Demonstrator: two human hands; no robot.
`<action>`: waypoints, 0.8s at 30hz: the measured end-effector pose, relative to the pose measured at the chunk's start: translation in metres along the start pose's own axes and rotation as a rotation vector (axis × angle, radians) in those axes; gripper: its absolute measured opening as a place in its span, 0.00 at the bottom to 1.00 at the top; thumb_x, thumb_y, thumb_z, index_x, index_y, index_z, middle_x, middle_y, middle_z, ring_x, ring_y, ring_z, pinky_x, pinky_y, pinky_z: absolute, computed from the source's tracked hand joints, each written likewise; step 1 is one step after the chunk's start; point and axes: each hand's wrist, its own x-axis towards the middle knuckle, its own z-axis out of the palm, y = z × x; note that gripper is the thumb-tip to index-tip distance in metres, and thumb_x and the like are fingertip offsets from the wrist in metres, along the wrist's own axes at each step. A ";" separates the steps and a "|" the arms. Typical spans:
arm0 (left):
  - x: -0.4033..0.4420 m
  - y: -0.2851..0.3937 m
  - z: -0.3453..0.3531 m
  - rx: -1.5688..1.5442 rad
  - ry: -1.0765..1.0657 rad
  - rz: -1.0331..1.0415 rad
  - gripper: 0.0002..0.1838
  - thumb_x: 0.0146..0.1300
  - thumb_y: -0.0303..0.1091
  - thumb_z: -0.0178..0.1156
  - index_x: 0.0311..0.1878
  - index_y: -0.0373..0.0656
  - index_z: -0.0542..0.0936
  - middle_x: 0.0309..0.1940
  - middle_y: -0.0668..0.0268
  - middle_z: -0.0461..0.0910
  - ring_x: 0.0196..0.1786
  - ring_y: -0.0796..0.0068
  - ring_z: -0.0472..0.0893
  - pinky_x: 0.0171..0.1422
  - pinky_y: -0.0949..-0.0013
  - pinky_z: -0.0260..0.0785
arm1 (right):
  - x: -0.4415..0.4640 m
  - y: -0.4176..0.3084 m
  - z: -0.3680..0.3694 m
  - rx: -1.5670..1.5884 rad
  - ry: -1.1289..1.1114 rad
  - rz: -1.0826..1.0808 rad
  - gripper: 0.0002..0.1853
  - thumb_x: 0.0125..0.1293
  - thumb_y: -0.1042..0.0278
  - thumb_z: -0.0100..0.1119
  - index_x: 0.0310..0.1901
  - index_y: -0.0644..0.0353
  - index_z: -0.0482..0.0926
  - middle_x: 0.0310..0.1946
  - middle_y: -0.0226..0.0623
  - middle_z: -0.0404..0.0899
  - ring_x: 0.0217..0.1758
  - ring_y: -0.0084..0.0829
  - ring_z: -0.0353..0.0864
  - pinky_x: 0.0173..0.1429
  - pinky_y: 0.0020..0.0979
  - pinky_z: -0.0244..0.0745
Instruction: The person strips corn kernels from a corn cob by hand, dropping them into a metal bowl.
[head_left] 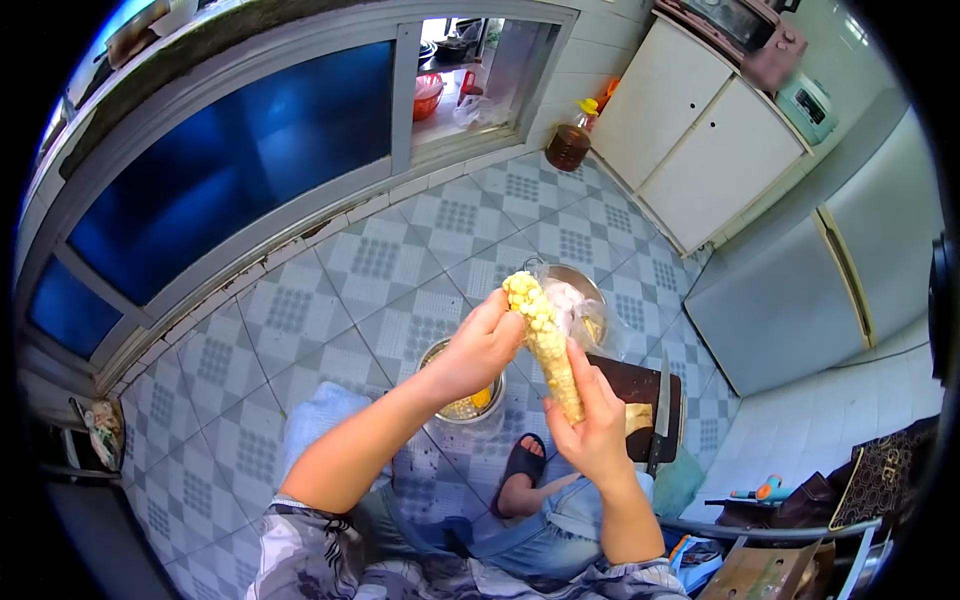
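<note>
A corn cob point(545, 340) is held up at a slant in front of me, with yellow kernels on its upper end and a paler, stripped-looking lower part. My right hand point(592, 428) grips the cob's lower end between thumb and fingers. Closed against the kernels near the top is my left hand point(484, 345); its fingertips are partly hidden. Below my left forearm stands a metal pot point(436, 349) with loose kernels and a yellow corn piece point(481, 398) inside. Behind the cob, a metal bowl point(580, 280) contains a plastic bag point(566, 305) and is partly covered.
To the right, a dark cutting board point(640, 375) carries a knife point(662, 400) and a pale block point(637, 417). A bottle of dark liquid point(570, 146) stands by the white cabinet point(690, 120). The fridge point(780, 290) is at right, sliding panels point(240, 160) at left.
</note>
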 end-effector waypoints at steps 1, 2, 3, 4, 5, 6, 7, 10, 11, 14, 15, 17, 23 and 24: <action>0.002 -0.004 -0.002 0.029 0.027 0.005 0.08 0.68 0.30 0.39 0.46 0.45 0.67 0.22 0.77 0.62 0.20 0.88 0.57 0.22 0.80 0.49 | 0.000 0.001 0.001 -0.002 -0.005 -0.002 0.36 0.51 0.77 0.61 0.65 0.60 0.65 0.36 0.45 0.77 0.33 0.44 0.80 0.37 0.36 0.76; 0.003 -0.006 -0.002 0.042 0.041 0.008 0.08 0.68 0.29 0.39 0.46 0.45 0.68 0.22 0.78 0.62 0.20 0.88 0.57 0.21 0.80 0.50 | -0.001 0.002 0.003 0.006 -0.008 -0.011 0.36 0.51 0.77 0.61 0.65 0.60 0.64 0.36 0.45 0.77 0.33 0.44 0.80 0.37 0.35 0.76; 0.005 -0.008 -0.001 0.055 0.055 0.010 0.09 0.67 0.28 0.39 0.46 0.45 0.68 0.22 0.78 0.62 0.20 0.88 0.57 0.21 0.80 0.50 | 0.000 0.003 0.003 0.015 -0.010 -0.020 0.37 0.51 0.77 0.61 0.66 0.61 0.63 0.36 0.45 0.77 0.32 0.43 0.80 0.36 0.35 0.76; 0.008 -0.009 0.001 0.118 0.103 0.115 0.09 0.66 0.27 0.39 0.45 0.45 0.68 0.22 0.78 0.62 0.19 0.88 0.57 0.21 0.80 0.49 | -0.001 0.002 0.004 0.013 -0.015 -0.021 0.37 0.51 0.77 0.61 0.66 0.61 0.63 0.36 0.45 0.77 0.32 0.43 0.80 0.36 0.35 0.76; 0.009 -0.006 0.001 0.146 0.128 0.169 0.09 0.65 0.27 0.39 0.45 0.45 0.68 0.22 0.78 0.62 0.19 0.88 0.56 0.21 0.80 0.49 | -0.001 0.001 0.005 0.008 -0.007 -0.019 0.37 0.51 0.78 0.61 0.66 0.61 0.63 0.36 0.45 0.77 0.32 0.43 0.80 0.36 0.35 0.76; 0.009 -0.003 0.001 0.176 0.155 0.223 0.09 0.64 0.27 0.39 0.44 0.44 0.68 0.22 0.78 0.62 0.19 0.88 0.56 0.21 0.80 0.49 | 0.000 0.000 0.005 0.005 0.002 -0.019 0.37 0.50 0.78 0.61 0.66 0.61 0.63 0.37 0.46 0.77 0.32 0.43 0.80 0.37 0.35 0.76; 0.004 0.010 -0.002 -0.008 0.062 0.046 0.09 0.64 0.27 0.40 0.44 0.44 0.69 0.22 0.77 0.62 0.19 0.89 0.56 0.21 0.80 0.49 | 0.002 0.001 0.004 0.003 0.001 -0.021 0.37 0.50 0.78 0.61 0.66 0.61 0.63 0.37 0.46 0.77 0.32 0.43 0.80 0.37 0.35 0.76; 0.001 0.023 -0.010 -0.230 -0.078 -0.161 0.08 0.64 0.28 0.41 0.43 0.44 0.69 0.23 0.76 0.63 0.19 0.89 0.56 0.21 0.81 0.48 | 0.004 0.003 -0.001 0.034 0.037 -0.011 0.37 0.50 0.78 0.61 0.66 0.62 0.64 0.37 0.46 0.77 0.32 0.41 0.80 0.37 0.34 0.75; 0.001 0.024 -0.011 -0.268 -0.121 -0.190 0.08 0.64 0.29 0.42 0.43 0.44 0.69 0.23 0.76 0.64 0.19 0.90 0.56 0.22 0.81 0.48 | 0.004 0.003 -0.003 0.053 0.028 0.005 0.37 0.50 0.78 0.60 0.66 0.62 0.64 0.37 0.46 0.77 0.32 0.40 0.80 0.37 0.33 0.75; -0.001 0.022 -0.011 -0.231 -0.121 -0.174 0.07 0.68 0.32 0.42 0.44 0.44 0.68 0.25 0.75 0.65 0.20 0.90 0.56 0.22 0.81 0.48 | 0.002 0.003 -0.005 0.077 0.015 0.017 0.36 0.50 0.79 0.60 0.65 0.63 0.64 0.37 0.46 0.77 0.32 0.38 0.79 0.37 0.33 0.74; -0.003 0.023 -0.010 -0.231 -0.120 -0.174 0.07 0.68 0.32 0.42 0.44 0.44 0.68 0.25 0.75 0.65 0.20 0.90 0.56 0.22 0.81 0.48 | 0.001 0.003 -0.005 0.080 0.014 0.015 0.37 0.50 0.79 0.60 0.65 0.63 0.64 0.36 0.45 0.77 0.32 0.38 0.79 0.37 0.32 0.74; -0.005 0.024 -0.006 -0.133 -0.141 -0.107 0.08 0.72 0.36 0.41 0.45 0.44 0.67 0.25 0.75 0.64 0.20 0.90 0.56 0.22 0.82 0.48 | 0.000 0.004 -0.006 0.084 0.007 0.013 0.36 0.50 0.79 0.61 0.65 0.63 0.64 0.36 0.45 0.77 0.32 0.38 0.79 0.37 0.32 0.74; -0.003 0.013 -0.001 -0.024 -0.097 -0.015 0.08 0.73 0.36 0.39 0.47 0.45 0.66 0.24 0.77 0.62 0.21 0.89 0.57 0.23 0.81 0.50 | -0.001 0.003 -0.004 0.079 0.008 -0.009 0.37 0.51 0.79 0.61 0.66 0.62 0.63 0.37 0.46 0.76 0.32 0.40 0.79 0.36 0.33 0.74; -0.002 0.011 0.000 -0.024 -0.095 -0.015 0.08 0.73 0.36 0.39 0.47 0.45 0.66 0.24 0.77 0.62 0.21 0.89 0.57 0.23 0.81 0.50 | -0.002 0.002 -0.002 0.057 0.020 -0.025 0.37 0.51 0.79 0.61 0.66 0.62 0.63 0.37 0.46 0.76 0.32 0.40 0.79 0.36 0.33 0.74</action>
